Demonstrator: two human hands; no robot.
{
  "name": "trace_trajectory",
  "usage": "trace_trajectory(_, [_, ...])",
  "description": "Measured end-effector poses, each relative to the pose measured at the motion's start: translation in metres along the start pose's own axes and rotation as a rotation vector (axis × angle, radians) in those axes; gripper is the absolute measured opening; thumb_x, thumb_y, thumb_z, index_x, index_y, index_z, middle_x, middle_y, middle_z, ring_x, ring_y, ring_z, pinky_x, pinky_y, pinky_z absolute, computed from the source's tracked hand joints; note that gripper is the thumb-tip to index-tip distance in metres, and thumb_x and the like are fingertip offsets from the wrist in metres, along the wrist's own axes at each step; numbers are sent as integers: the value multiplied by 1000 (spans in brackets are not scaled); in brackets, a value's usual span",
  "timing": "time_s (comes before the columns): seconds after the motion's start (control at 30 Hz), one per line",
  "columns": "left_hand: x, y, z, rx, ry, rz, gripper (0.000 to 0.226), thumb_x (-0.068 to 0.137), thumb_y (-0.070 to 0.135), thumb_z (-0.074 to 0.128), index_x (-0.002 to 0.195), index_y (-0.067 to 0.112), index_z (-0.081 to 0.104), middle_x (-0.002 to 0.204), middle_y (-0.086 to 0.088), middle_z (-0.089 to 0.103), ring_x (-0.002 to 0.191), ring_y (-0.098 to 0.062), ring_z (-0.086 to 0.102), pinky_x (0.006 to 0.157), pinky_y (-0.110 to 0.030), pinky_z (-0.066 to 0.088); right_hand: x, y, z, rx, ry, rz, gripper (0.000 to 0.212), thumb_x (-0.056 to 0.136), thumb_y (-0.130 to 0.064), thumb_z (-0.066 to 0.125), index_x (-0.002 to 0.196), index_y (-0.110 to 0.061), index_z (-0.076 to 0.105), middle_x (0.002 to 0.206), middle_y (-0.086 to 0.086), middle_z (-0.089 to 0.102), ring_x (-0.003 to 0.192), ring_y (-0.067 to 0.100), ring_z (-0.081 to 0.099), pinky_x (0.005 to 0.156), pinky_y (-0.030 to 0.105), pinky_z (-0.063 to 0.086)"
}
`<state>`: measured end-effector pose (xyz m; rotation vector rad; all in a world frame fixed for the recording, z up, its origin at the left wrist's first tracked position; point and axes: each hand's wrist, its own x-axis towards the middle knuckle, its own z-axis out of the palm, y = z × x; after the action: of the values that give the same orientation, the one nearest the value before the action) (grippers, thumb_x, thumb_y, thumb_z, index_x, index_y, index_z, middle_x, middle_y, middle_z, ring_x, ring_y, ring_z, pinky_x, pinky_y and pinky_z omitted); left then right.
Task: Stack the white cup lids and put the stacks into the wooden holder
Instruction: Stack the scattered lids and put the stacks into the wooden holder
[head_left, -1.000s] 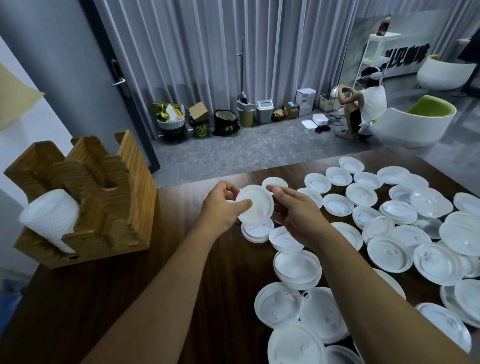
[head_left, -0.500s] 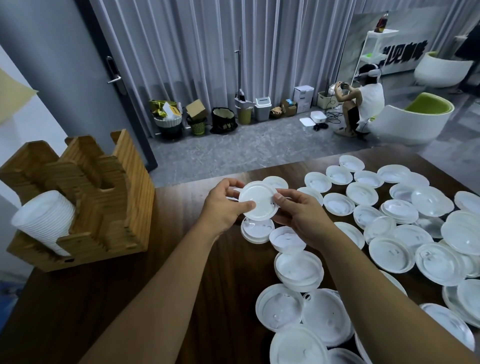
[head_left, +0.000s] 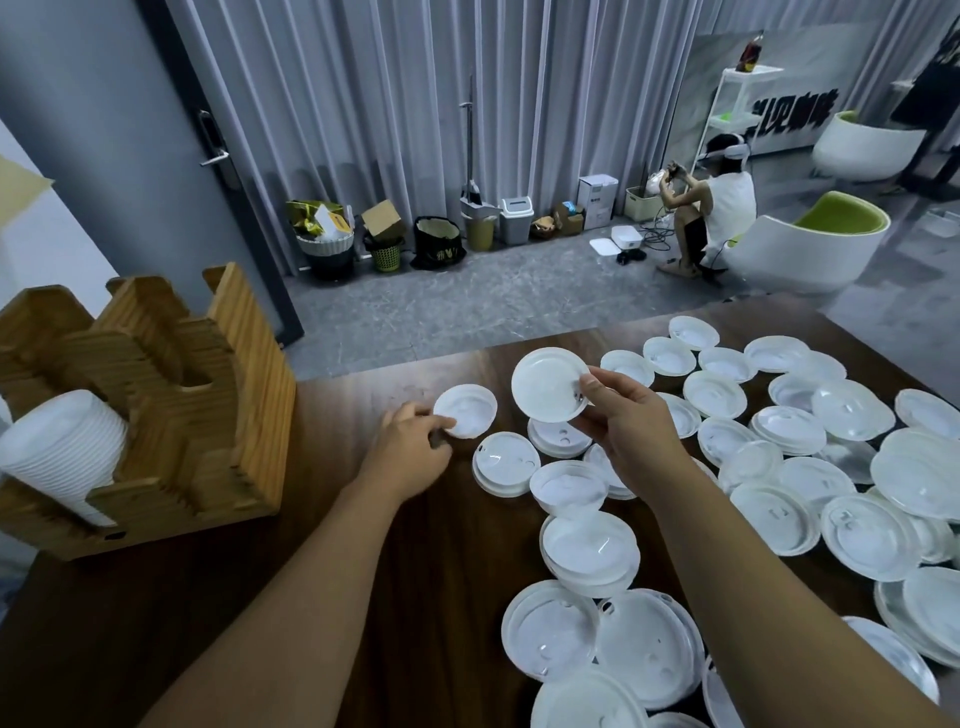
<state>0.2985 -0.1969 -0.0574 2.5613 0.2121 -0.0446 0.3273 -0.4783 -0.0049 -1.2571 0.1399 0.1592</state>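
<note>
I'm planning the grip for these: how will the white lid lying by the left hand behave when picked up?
Probably very light: the right hand holds a similar lid by just its edge. The lid by the left hand, lid, looks thin and may flex. Lying flat on the table, it should slide rather than roll.

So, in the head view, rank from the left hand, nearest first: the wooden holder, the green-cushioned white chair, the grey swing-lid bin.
1. Wooden holder, on the table left of the left hand.
2. Grey swing-lid bin, by the curtain.
3. Green-cushioned white chair, far right.
</note>
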Motion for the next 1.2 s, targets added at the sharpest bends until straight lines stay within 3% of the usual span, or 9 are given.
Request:
trace_trajectory(0.13, [-11, 1, 1, -181, 168, -44, 14, 96, 35, 64, 100, 32, 77, 110, 14, 56, 115, -16, 56, 93, -34, 49, -1, 4, -2, -3, 21, 9, 20, 105, -16, 72, 124, -15, 76, 117, 5, 83, 113, 25, 79, 88, 34, 66])
trace_trajectory(0.2, [-15, 4, 1, -212, 240, -90, 13, 94, 40, 67, 104, 31, 70, 111, 10, 57, 109, -18, 60, 87, -36, 53, -2, 5, -1, -4, 16, 7, 18, 105, -16, 72, 122, -16, 76, 115, 4, 83, 111, 25, 80, 86, 32, 65])
trace_trajectory(0.37, [-15, 6, -5, -138, 169, -131, 77, 93, 37, 76, 160, 39, 37, 156, -3, 45, 139, -29, 49, 111, -49, 49, -4, 8, 4, -26, -25, -4, 22, 105, -17, 72, 126, -12, 75, 112, 5, 84, 109, 24, 80, 84, 30, 65])
trace_trajectory(0.5, [-11, 11, -20, -4, -78, -12, 113, 84, 13, 78, 168, 53, 14, 174, 4, 24, 158, -30, 23, 119, -49, 37, -6, 7, 4, -50, -15, -5, 22, 105, -18, 73, 126, -13, 76, 115, 5, 83, 108, 25, 80, 83, 32, 65])
trace_trajectory(0.57, [-12, 13, -25, 68, -117, -2, 107, 83, 9, 73, 165, 54, 22, 172, 4, 31, 154, -29, 32, 114, -46, 44, -7, 6, 5, -52, -12, -2, 21, 105, -18, 73, 125, -14, 76, 116, 4, 82, 106, 24, 81, 81, 31, 65])
trace_trajectory(0.63, [-12, 13, -26, 123, -114, -8, 84, 85, 12, 70, 156, 49, 43, 153, 1, 53, 130, -25, 53, 97, -41, 54, -7, 5, 5, -52, -17, -5, 21, 105, -18, 73, 125, -14, 76, 116, 4, 82, 105, 23, 81, 81, 30, 66])
trace_trajectory(0.8, [-17, 4, -27, 42, -71, -51, 15, 97, 36, 72, 107, 26, 71, 99, 2, 69, 85, -14, 64, 71, -34, 54, -8, 4, 8, -58, -10, -2, 24, 105, -18, 73, 128, -12, 75, 121, 7, 81, 109, 25, 79, 82, 31, 66])
trace_trajectory(1.07, [-10, 9, -42, -353, 1, -149, 37, 100, 48, 66, 79, 19, 75, 70, 4, 77, 66, -13, 74, 86, -46, 64, -8, 8, 14, -40, -40, 31, 28, 103, -17, 74, 130, -10, 73, 120, 8, 81, 112, 28, 79, 86, 34, 65])
trace_trajectory(1.2, [-15, 27, -48, -448, 65, -118, 40, 88, 51, 57, 75, 15, 69, 66, -1, 69, 66, -21, 65, 79, -49, 63, -7, 6, 15, 24, -57, 50, 26, 104, -18, 73, 130, -12, 73, 117, 5, 83, 108, 26, 80, 82, 34, 65])
